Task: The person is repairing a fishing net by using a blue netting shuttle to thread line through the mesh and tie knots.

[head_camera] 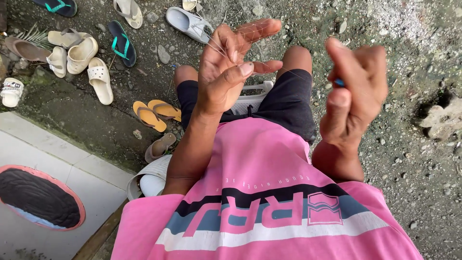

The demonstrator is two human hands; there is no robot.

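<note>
Looking down at rough gravel/dirt ground (409, 159) w/ small stones; white tiled slab (62, 168) lower left, carrying a dark oval mat w/ red rim (38, 197). We're seated, knees in black shorts (288, 101), pink shirt (260, 192) filling the bottom. Thin fishing net/line (250, 31), near-transparent, runs over our left hand (226, 72): fingers spread wide, strands draped across fingertips, thumb pressing toward index. Right hand (356, 91) curled narrow, pinching a small blue item (340, 83), mostly hidden so can't tell what it is. Hands well apart, both raised above the knees. Around: scattered footwear upper left, i.e. cream slides (77, 53), teal-strap flip-flops (122, 43), orange flip-flops (154, 113), white sandal (190, 23). White mesh thing (250, 98) between the knees, partly blocked by left hand.
</note>
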